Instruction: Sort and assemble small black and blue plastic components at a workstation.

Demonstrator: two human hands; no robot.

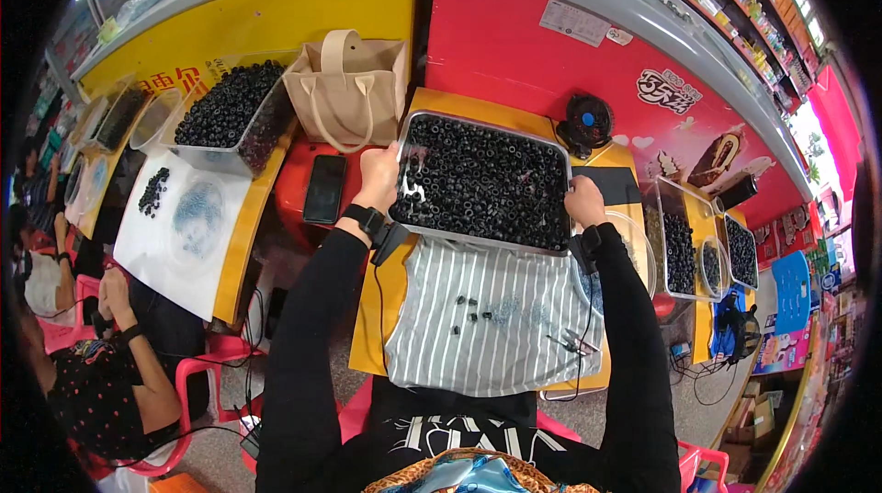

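Note:
I hold a rectangular tray (480, 239) full of small black ring-shaped parts (487, 176). My left hand (375, 179) is closed round its left rim, and my right hand (584, 202) grips the right rim. The tray is at the far part of my table; whether it rests there or is lifted, I cannot tell. Nearer to me, a grey-and-white striped cloth (427, 318) covers the table. On it lie several loose black parts (472, 316), a scatter of tiny bluish bits (514, 313) and a small pliers-like tool (573, 342).
Beyond the tray's right corner stands a black fan (586, 123). A beige tote bag (354, 84) and a black phone (324, 190) are to the left. Further left, a clear bin (216, 160) holds black parts beside a seated person (110, 383). More filled containers (680, 254) stand at right.

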